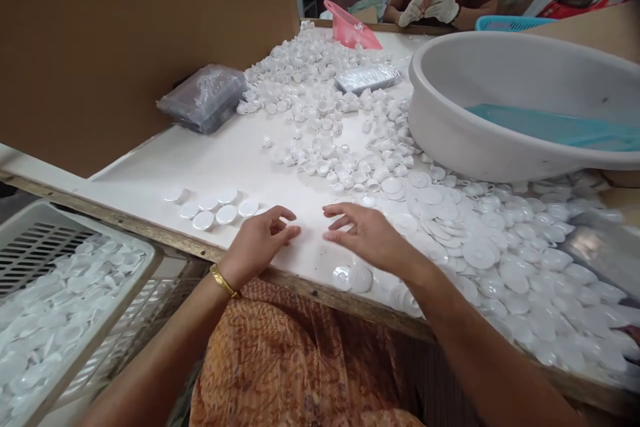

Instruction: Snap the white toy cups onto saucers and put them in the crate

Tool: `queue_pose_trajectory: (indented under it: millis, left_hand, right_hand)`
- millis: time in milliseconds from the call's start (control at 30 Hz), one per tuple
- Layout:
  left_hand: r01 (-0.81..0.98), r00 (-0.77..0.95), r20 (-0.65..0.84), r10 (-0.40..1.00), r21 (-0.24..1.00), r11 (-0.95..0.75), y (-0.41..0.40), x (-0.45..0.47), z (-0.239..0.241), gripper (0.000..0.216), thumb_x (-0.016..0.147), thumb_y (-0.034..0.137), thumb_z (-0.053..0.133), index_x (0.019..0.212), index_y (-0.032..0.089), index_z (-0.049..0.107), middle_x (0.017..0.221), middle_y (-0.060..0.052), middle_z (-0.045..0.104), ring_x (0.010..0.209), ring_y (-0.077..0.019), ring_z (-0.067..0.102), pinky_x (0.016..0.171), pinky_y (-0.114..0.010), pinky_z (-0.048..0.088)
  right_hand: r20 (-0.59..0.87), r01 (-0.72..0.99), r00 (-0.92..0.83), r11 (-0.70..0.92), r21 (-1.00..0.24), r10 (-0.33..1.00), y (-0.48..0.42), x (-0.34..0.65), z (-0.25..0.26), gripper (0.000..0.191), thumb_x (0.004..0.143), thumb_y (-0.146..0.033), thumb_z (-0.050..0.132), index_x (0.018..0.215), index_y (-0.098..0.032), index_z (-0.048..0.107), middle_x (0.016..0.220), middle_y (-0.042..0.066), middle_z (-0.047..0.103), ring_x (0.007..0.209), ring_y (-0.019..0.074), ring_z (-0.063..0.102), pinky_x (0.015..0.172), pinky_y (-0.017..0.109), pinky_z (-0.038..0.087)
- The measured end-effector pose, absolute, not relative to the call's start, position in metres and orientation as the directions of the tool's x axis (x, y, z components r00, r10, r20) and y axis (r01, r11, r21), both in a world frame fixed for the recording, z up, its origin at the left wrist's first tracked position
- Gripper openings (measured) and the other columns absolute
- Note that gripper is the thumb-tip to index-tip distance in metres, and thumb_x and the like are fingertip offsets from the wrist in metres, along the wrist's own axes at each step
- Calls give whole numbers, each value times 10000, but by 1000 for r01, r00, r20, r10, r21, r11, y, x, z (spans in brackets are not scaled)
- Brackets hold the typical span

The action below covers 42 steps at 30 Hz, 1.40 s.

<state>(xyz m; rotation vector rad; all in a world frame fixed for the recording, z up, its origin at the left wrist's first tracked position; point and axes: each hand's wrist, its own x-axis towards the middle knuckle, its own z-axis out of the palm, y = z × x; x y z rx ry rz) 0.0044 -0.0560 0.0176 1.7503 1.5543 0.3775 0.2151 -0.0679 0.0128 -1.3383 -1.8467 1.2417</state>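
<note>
My left hand (260, 238) hovers at the table's front edge with its fingers curved and apart, and I see nothing in it. Just left of it lies a small group of round white pieces (227, 215), like toy cups turned over. Across a short gap, my right hand (373, 238) is also open, thumb and fingers apart, palm facing the left one. Below the right hand, near the edge, rest small white saucers (360, 277). A broad pile of white saucers (480, 253) spreads to its right, and beyond it are many tiny white cups (323, 143).
A large grey basin (450, 127) stands at the right. A tall cardboard box (140, 47) is at the left, beside wrapped clear packs (205, 97). Farther back are a wrapped pack (367, 78), a pink scoop (350, 27) and a co-worker's gloved hands (443, 5). A crate (145, 260) holds white pieces.
</note>
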Motion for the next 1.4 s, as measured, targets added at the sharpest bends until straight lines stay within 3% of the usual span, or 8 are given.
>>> queue_pose_trajectory:
  millis: [333, 433, 567, 867, 1033, 1133, 1333, 1400]
  left_hand:
    - [999, 7, 2, 1000, -39, -7, -51, -47, 25, 451, 851, 456, 345, 1174, 224, 557, 974, -116, 618, 823, -285, 590, 642, -364, 429]
    - [991, 70, 95, 993, 104, -80, -58, -29, 22, 411, 861, 434, 365, 1120, 209, 590, 977, -103, 587, 782, -230, 579, 614, -324, 442]
    - [852, 335, 19, 942, 420, -312, -48, 25, 2, 313, 839, 354, 468, 1109, 246, 583, 955, -38, 568, 771, -149, 565, 678, -273, 457]
    - [865, 452, 9, 892, 241, -441, -18, 71, -11, 185, 786, 191, 493, 963, 194, 547, 924, -49, 536, 811, -182, 540, 669, -290, 418]
    - [921, 336, -36, 941, 220, -321, -35, 40, -4, 168, 794, 227, 481, 954, 198, 521, 894, -44, 526, 741, -174, 540, 619, -282, 392]
    - [925, 294, -52, 954, 269, -270, -44, 31, -4, 164, 788, 219, 479, 946, 201, 522, 888, -37, 514, 708, -159, 531, 621, -278, 390]
    - [863, 304, -119, 945, 454, -221, -58, 25, -4, 218, 785, 240, 482, 989, 202, 548, 896, -32, 509, 675, -139, 515, 640, -284, 414]
    - [828, 313, -130, 941, 522, -204, -61, 20, -3, 241, 781, 245, 486, 1005, 207, 567, 898, -32, 520, 698, -138, 526, 660, -283, 427]
  right_hand:
    - [-498, 871, -462, 273, -408, 734, -73, 237, 29, 331, 643, -380, 714, 905, -210, 603, 821, 19, 639, 723, 171, 562, 520, 233, 309]
    - [-501, 882, -469, 357, -306, 728, -77, 228, 26, 217, 676, -308, 691, 829, -190, 595, 790, 35, 629, 701, 168, 551, 512, 237, 263]
    - [-451, 826, -541, 349, -442, 710, -74, 233, 26, 94, 708, -248, 635, 731, -186, 568, 743, 5, 611, 661, 121, 525, 525, 222, 267]
    - [-366, 779, -517, 248, -576, 774, -63, 245, 19, 81, 760, -186, 521, 694, -183, 568, 634, -20, 578, 570, 96, 486, 510, 221, 290]
    - [-302, 791, -491, 273, -547, 817, -69, 242, 21, 298, 715, -351, 652, 975, -223, 583, 914, 23, 605, 751, 155, 549, 584, 244, 348]
    - [-336, 814, -514, 326, -480, 789, -74, 236, 18, 463, 621, -361, 737, 1021, -234, 542, 989, 28, 544, 747, 156, 543, 563, 242, 346]
    - [-317, 846, -461, 303, -439, 829, -73, 227, 21, 80, 809, -259, 561, 854, -194, 570, 885, 29, 558, 670, 122, 530, 549, 239, 346]
    - [-271, 848, -414, 261, -461, 869, -69, 228, 23, 149, 858, -258, 483, 800, -184, 599, 824, 37, 582, 694, 137, 549, 593, 253, 377]
